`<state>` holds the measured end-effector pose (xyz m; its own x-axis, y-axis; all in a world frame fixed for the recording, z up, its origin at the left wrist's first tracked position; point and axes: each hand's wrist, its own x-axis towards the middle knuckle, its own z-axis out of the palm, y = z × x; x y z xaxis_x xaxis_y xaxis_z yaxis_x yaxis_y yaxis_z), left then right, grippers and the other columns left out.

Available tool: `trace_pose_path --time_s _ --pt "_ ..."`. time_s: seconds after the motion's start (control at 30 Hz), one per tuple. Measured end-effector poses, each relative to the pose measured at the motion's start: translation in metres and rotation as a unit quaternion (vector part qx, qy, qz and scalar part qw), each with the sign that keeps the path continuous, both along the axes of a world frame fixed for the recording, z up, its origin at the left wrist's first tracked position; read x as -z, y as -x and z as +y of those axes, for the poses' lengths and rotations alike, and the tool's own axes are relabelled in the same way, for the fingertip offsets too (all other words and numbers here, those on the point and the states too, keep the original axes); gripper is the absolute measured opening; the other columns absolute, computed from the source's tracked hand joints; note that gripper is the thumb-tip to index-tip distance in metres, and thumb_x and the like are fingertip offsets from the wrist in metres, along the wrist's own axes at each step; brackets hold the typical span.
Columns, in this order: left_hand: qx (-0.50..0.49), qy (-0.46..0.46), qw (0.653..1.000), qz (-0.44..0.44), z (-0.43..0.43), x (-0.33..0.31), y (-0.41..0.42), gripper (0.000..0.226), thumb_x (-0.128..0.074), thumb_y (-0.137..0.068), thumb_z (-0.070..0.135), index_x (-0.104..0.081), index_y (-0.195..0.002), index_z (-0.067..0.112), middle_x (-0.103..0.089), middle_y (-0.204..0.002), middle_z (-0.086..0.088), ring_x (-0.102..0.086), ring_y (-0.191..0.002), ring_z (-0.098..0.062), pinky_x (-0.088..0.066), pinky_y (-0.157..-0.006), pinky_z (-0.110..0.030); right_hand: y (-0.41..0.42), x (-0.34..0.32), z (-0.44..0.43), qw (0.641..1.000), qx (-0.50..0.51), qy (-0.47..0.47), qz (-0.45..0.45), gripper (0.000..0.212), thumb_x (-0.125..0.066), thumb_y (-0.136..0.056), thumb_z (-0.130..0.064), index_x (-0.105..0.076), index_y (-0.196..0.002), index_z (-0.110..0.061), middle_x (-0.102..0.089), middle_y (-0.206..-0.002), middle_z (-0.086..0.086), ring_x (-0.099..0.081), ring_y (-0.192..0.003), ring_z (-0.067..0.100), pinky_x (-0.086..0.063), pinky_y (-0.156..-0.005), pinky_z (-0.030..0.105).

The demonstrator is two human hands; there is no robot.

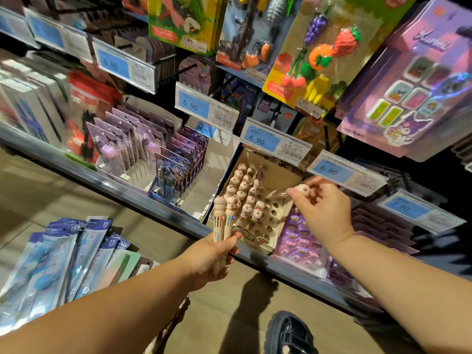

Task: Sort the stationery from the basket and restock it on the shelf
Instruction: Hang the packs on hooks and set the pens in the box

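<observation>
Head view | pen (pixel 302 189) with round character top sits over holed display box (pixel 255 242) on shelf (pixel 143 200), likely aimed at a free hole | right hand (pixel 324 210) pinches it, fingers curled | left hand (pixel 212 259) grips two spare pens (pixel 224 215) upright by box front, likely queued next

Arms outstretched: left hand (pixel 209 259) round two pens (pixel 222 221), right hand (pixel 325 209) (higher) pinching one pen (pixel 301 189)
</observation>
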<state>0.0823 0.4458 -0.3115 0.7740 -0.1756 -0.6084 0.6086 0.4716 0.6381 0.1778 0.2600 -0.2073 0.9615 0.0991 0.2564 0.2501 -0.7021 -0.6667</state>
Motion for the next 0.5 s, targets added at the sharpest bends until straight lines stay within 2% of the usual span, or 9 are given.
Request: trace_pose_path --time_s 0.07,0.17,0.23,0.3,0.4,0.5 --pt "0.002 -0.005 1.0 -0.003 0.001 0.0 0.0 0.025 -0.063 -0.093 0.029 -0.064 -0.117 0.023 -0.061 -0.08 0.002 -0.051 -0.071 -0.01 -0.046 -0.058 -0.023 -0.001 0.003 0.001 1.0 0.013 0.019 0.011 0.025 -0.077 -0.078 -0.035 -0.057 -0.081 -0.021 -0.062 -0.071 -0.001 -0.058 -0.07 0.015 -0.046 -0.068 0.02" --pt "0.002 -0.006 1.0 -0.003 0.001 0.0 0.0 0.028 -0.065 -0.091 0.031 -0.062 -0.118 0.022 -0.061 -0.082 0.0 -0.051 -0.074 -0.011 -0.046 -0.059 -0.023 -0.005 0.006 0.005 0.998 0.002 0.041 0.045 0.024 -0.074 -0.082 -0.033 -0.054 -0.093 -0.026 -0.059 -0.074 -0.015 -0.055 -0.07 -0.001 -0.039 -0.064 0.003" --pt "0.002 -0.007 1.0 -0.003 0.001 0.0 0.0 0.028 -0.065 -0.091 0.031 -0.062 -0.118 0.022 -0.061 -0.081 0.001 -0.051 -0.074 -0.012 -0.046 -0.059 -0.023 -0.009 0.009 0.007 0.994 -0.016 0.088 0.064 0.023 -0.071 -0.085 -0.036 -0.054 -0.099 -0.028 -0.057 -0.076 -0.018 -0.053 -0.072 -0.004 -0.039 -0.064 0.008" --pt "0.002 -0.005 1.0 -0.004 0.002 0.0 0.0 0.027 -0.064 -0.092 0.03 -0.063 -0.118 0.023 -0.061 -0.08 0.001 -0.051 -0.074 -0.011 -0.046 -0.06 -0.023 -0.015 0.016 0.01 0.989 -0.022 0.127 0.075 0.024 -0.069 -0.086 -0.039 -0.058 -0.103 -0.026 -0.062 -0.083 -0.011 -0.057 -0.079 0.009 -0.044 -0.074 0.023" --pt "-0.002 -0.003 1.0 -0.006 0.004 -0.001 0.001 0.024 -0.063 -0.093 0.028 -0.062 -0.116 0.022 -0.061 -0.078 0.002 -0.05 -0.071 -0.01 -0.045 -0.06 -0.022 -0.028 0.027 0.016 0.986 -0.027 0.136 0.095 0.025 -0.067 -0.088 -0.034 -0.065 -0.11 -0.023 -0.066 -0.097 -0.002 -0.058 -0.093 0.017 -0.042 -0.081 0.022" --pt "-0.009 -0.001 1.0 -0.008 0.008 -0.001 0.001 0.018 -0.062 -0.095 0.027 -0.063 -0.112 0.024 -0.06 -0.077 0.003 -0.049 -0.07 -0.01 -0.044 -0.061 -0.022 -0.038 0.034 0.024 0.978 -0.043 0.173 0.111 0.021 -0.059 -0.094 -0.028 -0.066 -0.113 -0.021 -0.062 -0.098 -0.005 -0.056 -0.094 0.015 -0.035 -0.077 0.017"
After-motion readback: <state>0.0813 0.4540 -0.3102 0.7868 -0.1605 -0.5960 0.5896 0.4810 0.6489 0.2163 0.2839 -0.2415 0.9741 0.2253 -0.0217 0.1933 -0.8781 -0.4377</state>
